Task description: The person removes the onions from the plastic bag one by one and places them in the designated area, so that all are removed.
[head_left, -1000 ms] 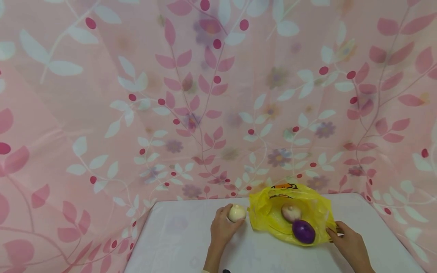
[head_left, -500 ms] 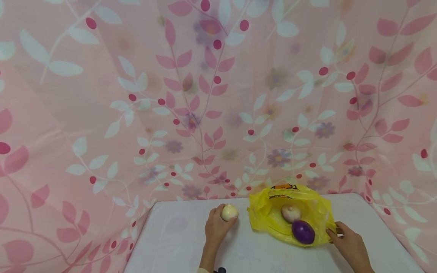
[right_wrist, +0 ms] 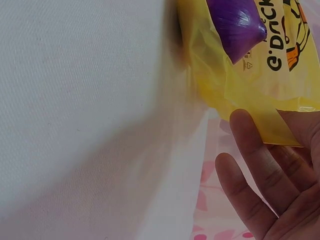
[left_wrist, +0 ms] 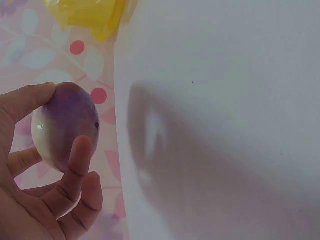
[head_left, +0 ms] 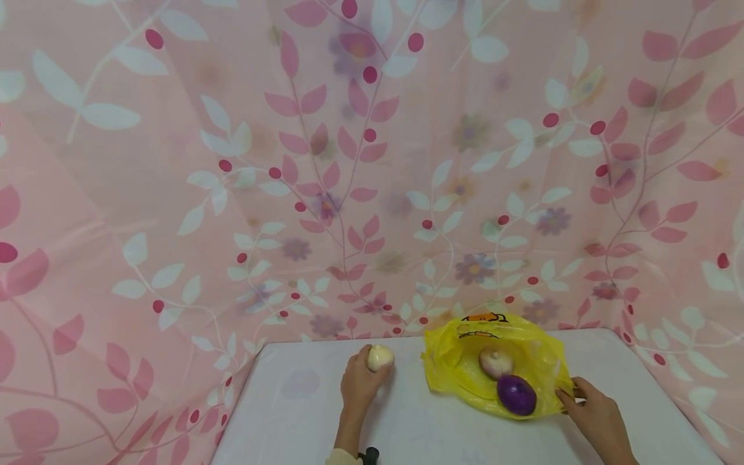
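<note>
Turnip-like bulb (head_left: 380, 358) in L hand (head_left: 359, 381), just above tbl's far half, L of the bag & apart from it. Head cam: cream-white, roundish, w/ small nub on top. L wrist cam: glossy, cream at one side, purple flush over the rest, tiny dark spot nr edge. L hand grips it, thumb & fingers curled round the sides.

Yellow bag (head_left: 440, 368) to the R, mouth facing the person, thin, see-thru, w/ orange & black print; R wrist cam shows black lettering too. R hand (head_left: 595, 413) pinches bag's R edge b/w thumb & fingers; other fingers stick out loosely. Inside: whitish-pink bulb (head_left: 496, 363) at back, dark purple bulb (head_left: 516, 395) in front, close together; purple one shiny, pointed end in R wrist cam.

Tbl (head_left: 296, 407) has white cloth w/ fine weave, soft hand shadows on it. Pink backdrop (head_left: 232, 206) behind & at both sides, printed w/ leaves, berries, flowers. Cream sleeve (head_left: 341, 458) & small dark item (head_left: 371, 455) at L wrist.

Vs 1 s ago: L hand + its bulb moved left, away from bag; more of dark item shows. Bag, contents & R hand approx. same spot.
</note>
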`<state>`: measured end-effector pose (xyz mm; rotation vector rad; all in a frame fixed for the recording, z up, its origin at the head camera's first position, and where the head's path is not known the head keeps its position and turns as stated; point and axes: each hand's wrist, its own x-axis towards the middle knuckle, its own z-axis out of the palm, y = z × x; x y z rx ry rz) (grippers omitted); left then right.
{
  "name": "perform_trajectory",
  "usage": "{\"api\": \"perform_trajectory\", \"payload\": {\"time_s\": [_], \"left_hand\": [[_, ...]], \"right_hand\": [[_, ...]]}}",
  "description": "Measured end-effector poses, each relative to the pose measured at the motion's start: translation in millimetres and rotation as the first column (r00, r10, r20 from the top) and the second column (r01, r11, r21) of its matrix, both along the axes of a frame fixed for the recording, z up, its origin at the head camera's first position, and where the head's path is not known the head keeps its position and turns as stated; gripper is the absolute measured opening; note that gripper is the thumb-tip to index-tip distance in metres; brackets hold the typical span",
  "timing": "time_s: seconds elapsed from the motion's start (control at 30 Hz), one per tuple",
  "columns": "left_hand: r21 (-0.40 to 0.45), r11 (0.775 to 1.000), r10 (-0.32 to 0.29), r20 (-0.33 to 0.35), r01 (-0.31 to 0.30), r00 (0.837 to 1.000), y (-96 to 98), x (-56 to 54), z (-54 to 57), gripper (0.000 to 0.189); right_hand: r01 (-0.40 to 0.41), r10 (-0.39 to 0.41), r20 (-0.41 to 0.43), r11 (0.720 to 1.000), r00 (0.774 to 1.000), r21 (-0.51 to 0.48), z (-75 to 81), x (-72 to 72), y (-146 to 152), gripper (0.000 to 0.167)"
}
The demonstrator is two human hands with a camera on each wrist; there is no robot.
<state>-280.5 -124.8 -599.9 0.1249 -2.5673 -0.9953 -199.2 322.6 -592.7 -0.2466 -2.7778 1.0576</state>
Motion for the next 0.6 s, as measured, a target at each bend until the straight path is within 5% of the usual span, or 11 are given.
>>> {"api": "perform_trajectory", "payload": {"time_s": [0.4, 0.6], "left_hand": [[-0.013, 1.0, -0.014, -0.046, 0.014, 0.999, -9.9, -4.3, -2.3, 0.044], [0.0, 1.0, -0.017, -0.011, 0.017, 1.0, -12.3, -3.6, -4.6, 0.044]], "right_hand": [[0.017, -0.017, 0.002, 1.0, 1.0, -0.022, -0.5, 0.7, -2, 0.039], [0.019, -0.018, 0.021, 0.999, 1.0, -0.027, -1.2, -1.4, -1, 0.042]]}}
